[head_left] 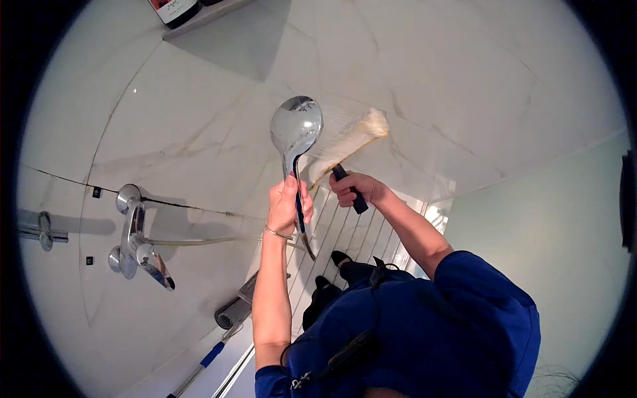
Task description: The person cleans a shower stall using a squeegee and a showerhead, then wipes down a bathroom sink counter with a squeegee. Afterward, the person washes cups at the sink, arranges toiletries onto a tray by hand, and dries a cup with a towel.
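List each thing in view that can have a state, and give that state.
Shower head: held up, apparently spraying
Left hand: closed around it
Fluffy-sleeved window washer: held tilted
Right hand: closed on its black handle
Mixer tap: wall-mounted, flow setting unclear
Grey mat: rolled up
Bottle: on the shelf, cut off by the frame

Shower head [296, 123] rising from the left hand [285, 204] near twelve o'clock, scrubber [352, 140] extending from the right hand [355, 188] at one, tap [135, 232] jutting from wall [166, 132] at nine, bottle [174, 10] resting on shelf [209, 15] at eleven, roll [233, 313] lying at seven
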The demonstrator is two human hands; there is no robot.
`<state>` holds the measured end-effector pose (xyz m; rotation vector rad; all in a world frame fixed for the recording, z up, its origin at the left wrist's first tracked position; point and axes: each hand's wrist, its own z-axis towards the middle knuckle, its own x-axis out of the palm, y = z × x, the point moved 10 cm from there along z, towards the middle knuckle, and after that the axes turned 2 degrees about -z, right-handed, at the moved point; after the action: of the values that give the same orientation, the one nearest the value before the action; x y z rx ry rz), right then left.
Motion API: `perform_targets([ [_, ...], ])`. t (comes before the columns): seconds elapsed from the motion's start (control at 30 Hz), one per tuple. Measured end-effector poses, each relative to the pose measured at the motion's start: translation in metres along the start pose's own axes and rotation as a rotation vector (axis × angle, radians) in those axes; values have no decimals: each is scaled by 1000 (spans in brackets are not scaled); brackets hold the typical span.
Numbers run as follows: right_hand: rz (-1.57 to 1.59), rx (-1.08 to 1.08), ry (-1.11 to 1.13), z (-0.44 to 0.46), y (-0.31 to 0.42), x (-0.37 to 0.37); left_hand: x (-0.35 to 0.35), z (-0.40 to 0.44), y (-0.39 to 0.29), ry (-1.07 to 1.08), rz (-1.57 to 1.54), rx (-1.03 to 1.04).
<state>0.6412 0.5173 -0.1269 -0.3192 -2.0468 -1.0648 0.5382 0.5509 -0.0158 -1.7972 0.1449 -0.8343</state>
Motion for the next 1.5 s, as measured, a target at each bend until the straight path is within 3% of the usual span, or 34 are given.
perform_targets([
  [0.27,-63,48,81,-2,-2,-10,26,10,-11,139,-99,2],
  [0.53,-145,46,-8,-21,21,4,-37,7,36,-87,131,-105],
  [0.8,-108,-42,101,-25,45,10,-129,-32,76,-367,213,-159],
  [0.93,-116,-29,154,-28,55,30,-132,-48,63,-444,179,-149],
  [1.17,-432,106,-262,-10,29,23,-73,-61,9,-350,141,65],
  [1.27,-404,90,-197,3,15,40,-72,-74,-8,-310,271,175],
  [1.43,-701,-198,-339,4,75,107,-134,-116,22,-559,136,218],
  [1.5,-914,-269,-310,13,105,179,-159,-131,39,-663,246,193],
])
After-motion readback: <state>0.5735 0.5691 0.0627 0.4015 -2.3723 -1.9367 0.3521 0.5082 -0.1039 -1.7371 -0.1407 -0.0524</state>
